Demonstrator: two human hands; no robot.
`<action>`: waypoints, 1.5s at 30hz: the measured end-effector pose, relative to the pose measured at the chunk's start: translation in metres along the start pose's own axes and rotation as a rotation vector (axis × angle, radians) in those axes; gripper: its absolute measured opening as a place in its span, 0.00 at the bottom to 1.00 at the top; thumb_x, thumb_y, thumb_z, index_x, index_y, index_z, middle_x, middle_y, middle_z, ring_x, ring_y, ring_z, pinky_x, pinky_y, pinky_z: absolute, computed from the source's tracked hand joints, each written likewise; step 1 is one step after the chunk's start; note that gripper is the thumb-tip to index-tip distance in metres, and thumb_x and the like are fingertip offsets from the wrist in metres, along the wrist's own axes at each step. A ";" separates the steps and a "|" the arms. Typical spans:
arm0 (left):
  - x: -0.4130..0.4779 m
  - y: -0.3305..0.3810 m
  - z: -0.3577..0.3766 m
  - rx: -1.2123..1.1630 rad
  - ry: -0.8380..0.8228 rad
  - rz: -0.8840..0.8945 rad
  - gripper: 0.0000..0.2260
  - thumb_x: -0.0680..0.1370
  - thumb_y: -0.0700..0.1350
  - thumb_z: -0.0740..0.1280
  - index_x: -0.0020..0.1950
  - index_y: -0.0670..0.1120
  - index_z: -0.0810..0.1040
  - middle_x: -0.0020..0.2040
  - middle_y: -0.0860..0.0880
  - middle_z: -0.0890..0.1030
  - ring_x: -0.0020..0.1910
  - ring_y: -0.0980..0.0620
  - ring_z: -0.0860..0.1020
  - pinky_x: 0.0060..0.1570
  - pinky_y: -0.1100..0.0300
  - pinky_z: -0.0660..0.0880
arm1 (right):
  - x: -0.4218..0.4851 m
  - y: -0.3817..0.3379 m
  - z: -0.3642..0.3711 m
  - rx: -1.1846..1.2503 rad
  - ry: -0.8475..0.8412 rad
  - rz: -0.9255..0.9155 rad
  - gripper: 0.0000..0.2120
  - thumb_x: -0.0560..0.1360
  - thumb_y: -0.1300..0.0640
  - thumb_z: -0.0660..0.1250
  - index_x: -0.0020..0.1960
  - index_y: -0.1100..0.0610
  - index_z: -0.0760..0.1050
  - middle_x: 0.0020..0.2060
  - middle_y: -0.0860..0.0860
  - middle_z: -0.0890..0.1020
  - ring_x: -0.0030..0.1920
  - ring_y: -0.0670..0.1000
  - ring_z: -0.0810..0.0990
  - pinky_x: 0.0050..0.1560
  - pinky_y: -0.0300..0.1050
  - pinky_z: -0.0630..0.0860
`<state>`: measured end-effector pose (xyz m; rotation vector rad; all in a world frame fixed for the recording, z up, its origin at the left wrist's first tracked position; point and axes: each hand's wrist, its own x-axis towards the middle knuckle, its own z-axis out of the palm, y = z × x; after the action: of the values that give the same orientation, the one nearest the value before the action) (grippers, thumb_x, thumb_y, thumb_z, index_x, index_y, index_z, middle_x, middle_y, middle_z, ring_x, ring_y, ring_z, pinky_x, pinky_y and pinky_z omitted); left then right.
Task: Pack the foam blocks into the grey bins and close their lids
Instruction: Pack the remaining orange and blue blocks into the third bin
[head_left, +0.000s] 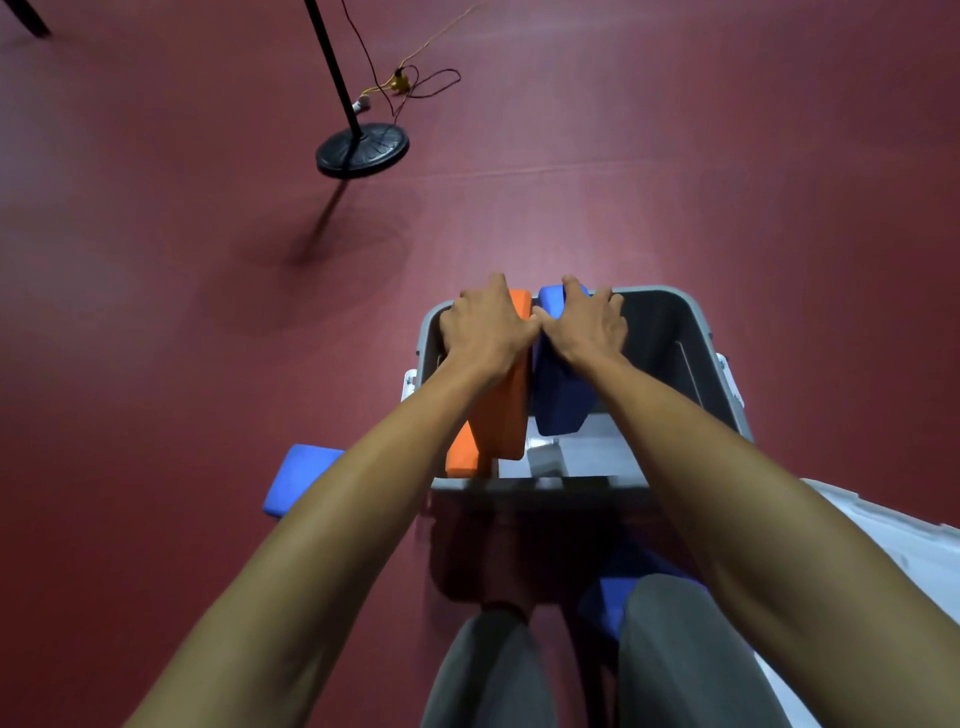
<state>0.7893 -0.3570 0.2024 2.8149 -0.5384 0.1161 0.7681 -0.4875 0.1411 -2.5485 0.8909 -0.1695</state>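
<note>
While both bare forearms stretch straight forward and down, the hands meet side by side over the open grey bin (691, 332) on the red floor (156, 364), thumbs touching. The left hand (488, 325) lies palm-down on the orange foam block (498, 415), its grip curled over the block's far top edge. The right hand (587, 325) clasps the blue foam block (558, 400) the same way, fingers spread toward the bin's far rim. Both blocks stand on edge inside the bin, just beside each other. A second blue block (298, 480) lies on the floor left of the bin, partly hidden by the left forearm. A third blue block (602, 603) lies by the person's knees, near a white lid (893, 540).
</note>
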 end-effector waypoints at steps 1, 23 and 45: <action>-0.002 -0.001 0.004 0.003 0.013 0.008 0.22 0.76 0.62 0.64 0.59 0.46 0.73 0.52 0.41 0.81 0.53 0.37 0.79 0.42 0.51 0.65 | 0.001 0.001 0.002 0.003 0.002 0.002 0.32 0.77 0.33 0.61 0.76 0.47 0.63 0.65 0.61 0.70 0.65 0.63 0.68 0.61 0.57 0.70; -0.005 0.028 0.052 0.020 -0.061 0.102 0.22 0.76 0.60 0.65 0.64 0.48 0.72 0.57 0.39 0.78 0.52 0.38 0.80 0.42 0.51 0.66 | 0.041 0.044 -0.007 0.070 -0.031 0.065 0.33 0.72 0.35 0.68 0.74 0.45 0.67 0.66 0.61 0.72 0.68 0.65 0.69 0.61 0.55 0.72; -0.034 -0.042 0.182 0.010 -0.217 -0.172 0.50 0.71 0.59 0.73 0.79 0.33 0.52 0.69 0.41 0.68 0.62 0.43 0.74 0.51 0.50 0.77 | 0.075 -0.009 0.113 0.000 0.008 0.063 0.30 0.73 0.36 0.67 0.69 0.50 0.66 0.61 0.59 0.70 0.60 0.61 0.71 0.45 0.51 0.69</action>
<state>0.7781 -0.3588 0.0124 2.8858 -0.3388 -0.2230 0.8609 -0.4871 0.0420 -2.5181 0.9725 -0.1606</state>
